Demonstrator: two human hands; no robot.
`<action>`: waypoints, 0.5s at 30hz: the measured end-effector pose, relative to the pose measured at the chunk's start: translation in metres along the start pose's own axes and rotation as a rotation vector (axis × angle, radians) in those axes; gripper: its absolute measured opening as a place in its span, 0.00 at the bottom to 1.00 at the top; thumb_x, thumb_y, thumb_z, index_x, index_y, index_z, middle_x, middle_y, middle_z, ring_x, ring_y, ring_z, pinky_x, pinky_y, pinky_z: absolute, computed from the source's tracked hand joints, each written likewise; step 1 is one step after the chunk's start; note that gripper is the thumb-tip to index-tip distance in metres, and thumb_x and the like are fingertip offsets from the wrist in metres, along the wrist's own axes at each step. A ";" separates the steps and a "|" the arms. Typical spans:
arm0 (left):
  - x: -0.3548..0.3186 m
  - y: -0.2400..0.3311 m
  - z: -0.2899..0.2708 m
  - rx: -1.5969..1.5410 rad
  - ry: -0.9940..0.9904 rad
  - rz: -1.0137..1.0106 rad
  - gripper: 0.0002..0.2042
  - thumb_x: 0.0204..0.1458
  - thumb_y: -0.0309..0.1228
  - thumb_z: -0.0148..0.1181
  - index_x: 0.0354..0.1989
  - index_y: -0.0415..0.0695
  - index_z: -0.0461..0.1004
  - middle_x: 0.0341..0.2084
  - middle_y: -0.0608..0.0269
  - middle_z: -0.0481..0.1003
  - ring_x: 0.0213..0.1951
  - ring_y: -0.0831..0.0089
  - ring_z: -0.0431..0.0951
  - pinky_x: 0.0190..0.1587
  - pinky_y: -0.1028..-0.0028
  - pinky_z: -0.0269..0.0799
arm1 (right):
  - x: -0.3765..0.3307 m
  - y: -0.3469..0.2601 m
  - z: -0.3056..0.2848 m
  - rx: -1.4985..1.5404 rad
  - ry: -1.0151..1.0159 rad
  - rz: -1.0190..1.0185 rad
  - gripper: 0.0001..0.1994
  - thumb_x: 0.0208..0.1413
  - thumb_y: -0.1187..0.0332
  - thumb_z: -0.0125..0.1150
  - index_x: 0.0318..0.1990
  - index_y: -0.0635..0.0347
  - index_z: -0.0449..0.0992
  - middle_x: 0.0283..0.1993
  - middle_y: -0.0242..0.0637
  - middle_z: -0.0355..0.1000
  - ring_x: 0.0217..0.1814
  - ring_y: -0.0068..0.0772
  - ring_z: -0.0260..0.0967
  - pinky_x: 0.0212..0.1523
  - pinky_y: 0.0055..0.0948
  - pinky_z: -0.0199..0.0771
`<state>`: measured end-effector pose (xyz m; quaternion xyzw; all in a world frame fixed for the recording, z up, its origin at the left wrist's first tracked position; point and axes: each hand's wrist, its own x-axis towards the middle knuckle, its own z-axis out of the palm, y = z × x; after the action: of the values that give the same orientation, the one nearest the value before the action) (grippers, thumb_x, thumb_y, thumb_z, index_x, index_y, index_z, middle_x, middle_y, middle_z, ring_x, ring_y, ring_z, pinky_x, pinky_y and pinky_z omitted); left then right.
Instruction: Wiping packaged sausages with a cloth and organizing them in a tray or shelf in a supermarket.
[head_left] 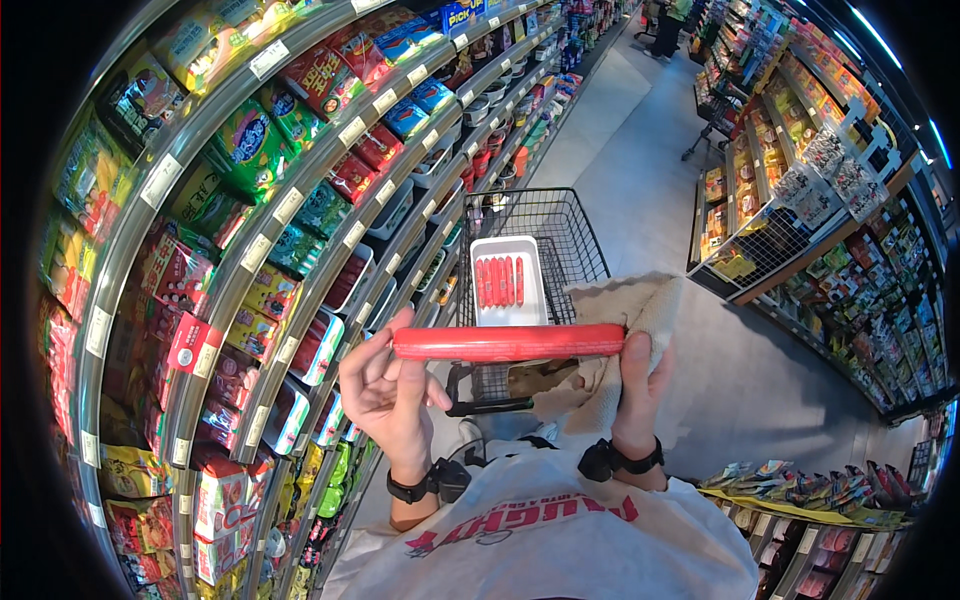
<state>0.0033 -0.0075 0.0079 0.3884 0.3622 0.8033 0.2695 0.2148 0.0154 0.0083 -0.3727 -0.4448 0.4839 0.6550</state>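
Supermarket shelves (320, 168) packed with bagged snacks curve away to the left of the left hand (388, 385); pale grey floor (645, 110) runs ahead of both hands, with a display rack (745, 272) farther out, ahead and to the right of the right hand (640, 388). Between the two hands, held roughly level, is a long red sausage-shaped packet (510, 343); the left hand pinches its left end between thumb and fingertips; the right hand clasps its right end together with a beige cloth (640, 295), which flares out above that hand and hangs down beside it. Ahead of the hands, in the black wire shopping cart (590, 235), rests a white tray (512, 313) with several slim red sticks (500, 282) laid side by side.

Judging by the grips, the step in hand is a two-handed hold with the cloth against the packet's right end; whether it is rubbing cannot be told; the next move seems to call for a steady left pinch, an even right grip through the fabric, and no bending between them.
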 end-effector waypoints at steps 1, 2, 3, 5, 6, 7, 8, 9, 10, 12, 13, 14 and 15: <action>0.000 0.001 0.001 -0.002 -0.003 -0.002 0.17 0.59 0.22 0.58 0.56 0.36 0.64 0.54 0.37 0.71 0.21 0.80 0.75 0.15 0.86 0.67 | 0.000 0.001 -0.001 0.004 -0.004 -0.004 0.22 0.67 0.64 0.53 0.62 0.68 0.63 0.52 0.35 0.69 0.51 0.21 0.65 0.54 0.25 0.65; 0.000 0.001 0.001 -0.003 -0.005 -0.004 0.17 0.59 0.23 0.58 0.56 0.36 0.64 0.54 0.37 0.71 0.21 0.80 0.75 0.15 0.86 0.67 | -0.001 0.002 -0.002 0.008 -0.009 -0.007 0.22 0.67 0.64 0.53 0.62 0.68 0.63 0.53 0.35 0.69 0.51 0.21 0.65 0.54 0.25 0.65; 0.000 0.002 0.000 -0.001 -0.005 -0.004 0.17 0.59 0.23 0.58 0.56 0.36 0.64 0.54 0.37 0.71 0.21 0.80 0.75 0.15 0.86 0.67 | -0.001 0.002 -0.002 0.009 -0.009 -0.006 0.22 0.67 0.64 0.53 0.62 0.68 0.63 0.53 0.35 0.69 0.51 0.21 0.65 0.54 0.25 0.65; -0.001 0.002 -0.001 0.013 0.002 -0.003 0.17 0.59 0.23 0.58 0.55 0.36 0.64 0.54 0.36 0.71 0.21 0.81 0.74 0.15 0.86 0.67 | -0.001 0.003 -0.004 0.022 -0.042 0.013 0.22 0.67 0.64 0.53 0.62 0.68 0.62 0.53 0.35 0.69 0.51 0.21 0.65 0.54 0.25 0.65; -0.001 0.002 -0.001 0.012 0.001 -0.004 0.17 0.59 0.23 0.58 0.55 0.36 0.64 0.54 0.36 0.71 0.21 0.81 0.74 0.15 0.86 0.67 | -0.001 0.003 -0.004 0.021 -0.041 0.013 0.22 0.67 0.64 0.53 0.62 0.68 0.62 0.53 0.35 0.69 0.51 0.21 0.65 0.54 0.25 0.65; -0.001 0.002 -0.002 0.007 -0.003 -0.004 0.17 0.59 0.23 0.58 0.55 0.36 0.64 0.54 0.36 0.71 0.21 0.81 0.74 0.15 0.86 0.67 | -0.002 0.003 -0.005 0.021 -0.041 0.017 0.22 0.67 0.64 0.53 0.62 0.68 0.62 0.53 0.35 0.69 0.51 0.21 0.65 0.54 0.24 0.65; -0.001 0.002 -0.001 0.003 -0.007 -0.002 0.17 0.59 0.23 0.58 0.55 0.36 0.64 0.54 0.36 0.71 0.20 0.81 0.74 0.15 0.86 0.67 | -0.002 0.004 -0.005 0.020 -0.043 0.022 0.22 0.67 0.64 0.53 0.62 0.68 0.62 0.53 0.35 0.69 0.51 0.21 0.65 0.54 0.24 0.65; -0.002 0.002 -0.001 0.003 -0.006 -0.003 0.17 0.59 0.23 0.58 0.55 0.36 0.64 0.54 0.36 0.71 0.20 0.81 0.74 0.15 0.86 0.67 | -0.001 0.004 -0.004 0.020 -0.043 0.023 0.22 0.67 0.64 0.53 0.62 0.68 0.62 0.53 0.35 0.69 0.51 0.21 0.65 0.54 0.24 0.65; -0.002 0.002 -0.002 0.005 -0.008 0.004 0.17 0.59 0.23 0.58 0.55 0.36 0.64 0.54 0.36 0.71 0.20 0.81 0.74 0.15 0.86 0.66 | 0.001 0.006 -0.003 -0.015 -0.034 -0.033 0.20 0.68 0.60 0.51 0.60 0.65 0.63 0.48 0.38 0.71 0.41 0.23 0.69 0.40 0.24 0.71; -0.003 0.001 -0.001 -0.002 -0.015 0.011 0.17 0.59 0.23 0.58 0.55 0.35 0.64 0.54 0.36 0.71 0.20 0.81 0.74 0.15 0.86 0.66 | 0.000 0.004 -0.003 -0.055 -0.021 -0.097 0.20 0.68 0.57 0.49 0.58 0.63 0.64 0.43 0.40 0.73 0.30 0.24 0.74 0.26 0.23 0.77; -0.003 0.001 -0.001 -0.008 -0.020 0.014 0.17 0.59 0.23 0.58 0.55 0.35 0.64 0.54 0.36 0.71 0.19 0.81 0.73 0.15 0.86 0.66 | -0.002 0.002 -0.004 -0.013 -0.028 -0.054 0.20 0.68 0.60 0.51 0.60 0.65 0.63 0.48 0.38 0.71 0.41 0.23 0.69 0.40 0.23 0.71; -0.003 0.000 -0.001 -0.009 -0.021 0.018 0.17 0.59 0.22 0.58 0.55 0.35 0.65 0.54 0.36 0.71 0.19 0.81 0.73 0.15 0.86 0.66 | -0.002 0.001 -0.004 0.031 -0.038 -0.007 0.22 0.68 0.63 0.52 0.62 0.68 0.62 0.53 0.35 0.69 0.51 0.21 0.64 0.54 0.24 0.65; -0.003 0.000 0.000 -0.009 -0.019 0.018 0.17 0.59 0.22 0.58 0.55 0.35 0.65 0.54 0.36 0.71 0.19 0.81 0.73 0.15 0.86 0.66 | 0.000 -0.001 -0.002 0.031 -0.040 -0.006 0.22 0.68 0.63 0.52 0.62 0.68 0.62 0.53 0.35 0.69 0.51 0.21 0.64 0.54 0.24 0.65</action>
<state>0.0046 -0.0098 0.0068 0.3982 0.3527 0.8034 0.2676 0.2168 0.0148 0.0088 -0.3515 -0.4511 0.4962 0.6532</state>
